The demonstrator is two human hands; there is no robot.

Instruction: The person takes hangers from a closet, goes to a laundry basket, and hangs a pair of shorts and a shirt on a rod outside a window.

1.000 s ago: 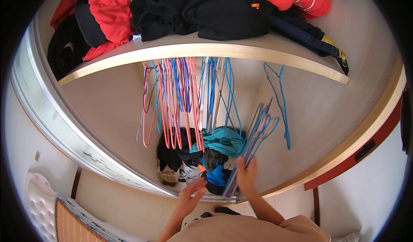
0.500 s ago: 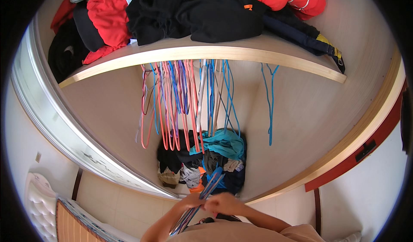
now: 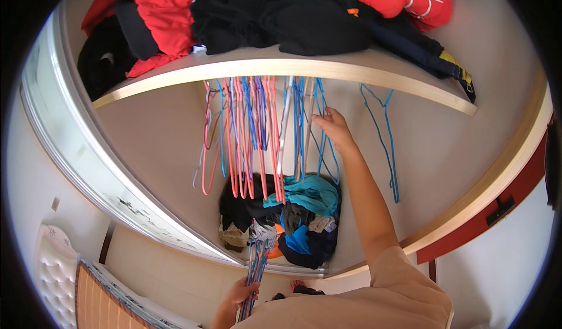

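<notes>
- Hanger bundle (image 3: 256, 266): located low, just in front of the wardrobe opening. Several thin hangers, blue among them, lie side by side and stand steeply, top end leaning slightly right.
- Left hand (image 3: 241, 292): I have it closed around the lower part of this bundle.
- Right hand (image 3: 335, 127): I have the arm raised and extended, fingers bent at the blue hangers (image 3: 325, 148) on the right end of the hanging row (image 3: 246, 133). I cannot tell whether the fingers grip a wire.
- Hanging row: pink, purple, blue and white hangers, suspended close together below the shelf (image 3: 281, 68).
- Single blue hanger (image 3: 391, 153): suspended to the right, apart from the row.
- Shelf: carries black and red clothes (image 3: 281, 16).
- Clothes pile (image 3: 307, 194): at the wardrobe bottom, teal garment uppermost.
</notes>
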